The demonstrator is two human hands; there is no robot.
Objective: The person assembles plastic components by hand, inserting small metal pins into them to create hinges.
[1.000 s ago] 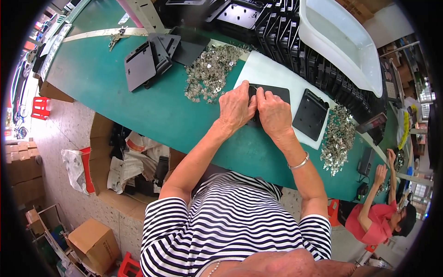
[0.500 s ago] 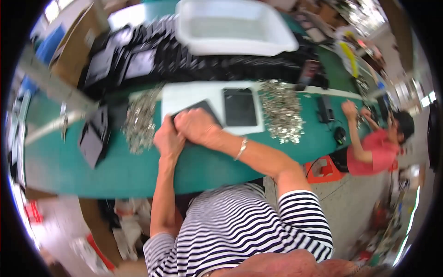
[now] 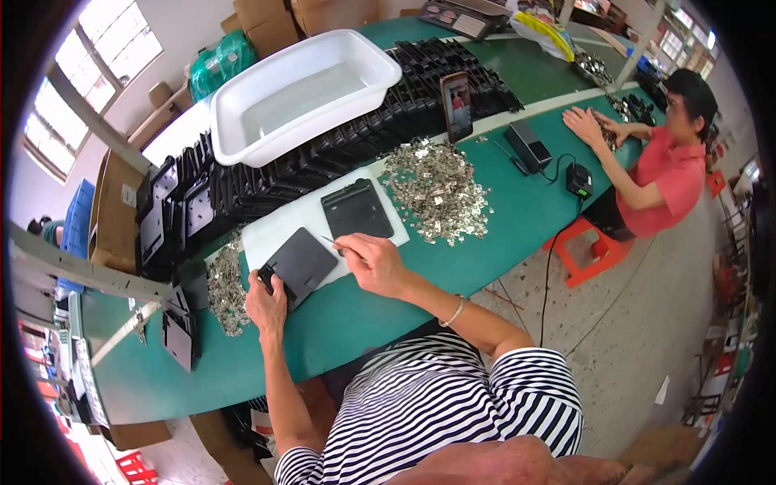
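My left hand (image 3: 267, 303) grips the near left corner of a flat black plastic panel (image 3: 301, 260), its thumb on top. The panel lies tilted across the near edge of a white board (image 3: 263, 230). Just right of it, my right hand (image 3: 373, 263) is closed around a thin pointed tool (image 3: 328, 240), whose tip reaches over the panel's right corner; its exact kind is too small to make out. A second black panel (image 3: 358, 212), with its recessed side up, rests on the board beyond my right hand. Loose small metal pieces (image 3: 436, 190) are heaped right of the board.
A smaller metal heap (image 3: 227, 291) lies left of the board. Behind stand rows of black panels (image 3: 323, 133) with a white tub (image 3: 303, 101) on top and a propped phone (image 3: 457, 105). Some black parts (image 3: 179, 331) sit far left. A co-worker (image 3: 659, 174) works at right.
My hands, clenched together on the panel before, are now apart. The right one has moved right and shows a thin tool. The whole view has turned.
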